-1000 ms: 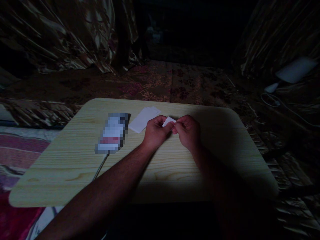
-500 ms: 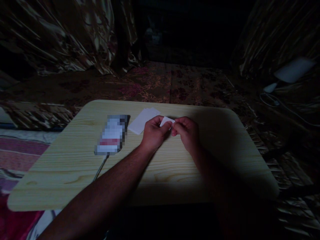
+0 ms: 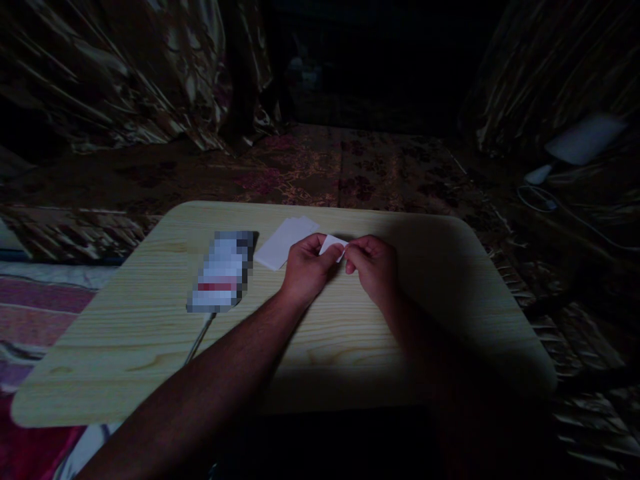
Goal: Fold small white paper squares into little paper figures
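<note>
My left hand [image 3: 309, 267] grips a small piece of white paper [image 3: 332, 245] between thumb and fingers, above the middle of the wooden table [image 3: 340, 333]. At the paper's right edge, my right hand [image 3: 373, 263] is closed in a pinch, thumb against the fingers, touching that edge. How much of the paper lies inside the fingers is hidden. Just left of my left hand lies a stack of white paper sheets [image 3: 280, 243], slightly fanned at its far end.
A phone [image 3: 220, 270], its screen blurred out, lies on the table's left side with a cable [image 3: 200, 339] running toward me. Beyond the table spreads a patterned cloth [image 3: 310, 167]. A white lamp [image 3: 583, 140] stands at the right; striped bedding [image 3: 40, 307] is at the left.
Both hands stay in nearly the same place, still at the small paper. The right fingertips have shifted slightly along its edge. The view has moved very little.
</note>
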Demonstrator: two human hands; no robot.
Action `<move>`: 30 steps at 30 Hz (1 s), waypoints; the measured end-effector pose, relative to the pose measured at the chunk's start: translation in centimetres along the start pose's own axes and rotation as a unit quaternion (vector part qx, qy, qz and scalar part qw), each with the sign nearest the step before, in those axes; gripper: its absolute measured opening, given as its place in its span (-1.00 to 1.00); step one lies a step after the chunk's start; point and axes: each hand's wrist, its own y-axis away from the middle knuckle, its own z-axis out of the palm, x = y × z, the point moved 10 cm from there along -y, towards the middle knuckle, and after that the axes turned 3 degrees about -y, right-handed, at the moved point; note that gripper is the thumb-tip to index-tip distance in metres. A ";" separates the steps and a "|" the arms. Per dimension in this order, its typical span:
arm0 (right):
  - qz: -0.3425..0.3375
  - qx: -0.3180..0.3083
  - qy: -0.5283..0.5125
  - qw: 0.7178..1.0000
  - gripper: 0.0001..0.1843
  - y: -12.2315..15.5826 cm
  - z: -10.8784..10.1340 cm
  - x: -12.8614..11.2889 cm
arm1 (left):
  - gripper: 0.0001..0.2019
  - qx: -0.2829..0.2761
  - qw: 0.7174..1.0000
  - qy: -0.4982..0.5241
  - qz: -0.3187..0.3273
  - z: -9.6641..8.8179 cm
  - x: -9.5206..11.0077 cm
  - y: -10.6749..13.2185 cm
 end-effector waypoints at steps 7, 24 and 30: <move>0.015 0.012 0.003 1.000 -0.85 0.1 -0.1 0.1 | -0.81 0.008 1.000 -0.005 0.004 -0.1 0.3 0.0; 0.021 0.025 -0.022 0.999 -0.89 0.1 0.0 0.6 | -0.78 0.004 0.999 -0.048 0.020 -0.2 0.2 -0.2; 0.007 0.023 -0.031 0.999 -0.91 0.1 0.0 0.4 | -0.78 0.004 0.998 -0.051 0.022 -0.1 0.3 -0.2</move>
